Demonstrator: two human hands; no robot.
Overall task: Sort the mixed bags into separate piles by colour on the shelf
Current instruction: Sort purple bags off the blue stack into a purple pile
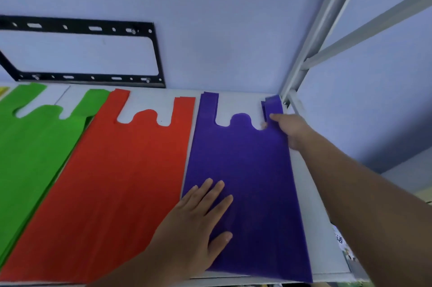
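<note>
White shelf (312,195): green bag pile (35,151) left, red bag pile (121,181) ctr, purple bag (247,165) right. L hand (198,221) flat, fingers spread, on purple bag; R hand (292,130) pinches its far handle.

- green bags (35,151): flat stack at the left of the shelf (311,193), handles toward the wall.
- red bags (112,169): flat pile in the middle, touching the green.
- purple bag (245,169): flat at right, right handle folded over.
</note>
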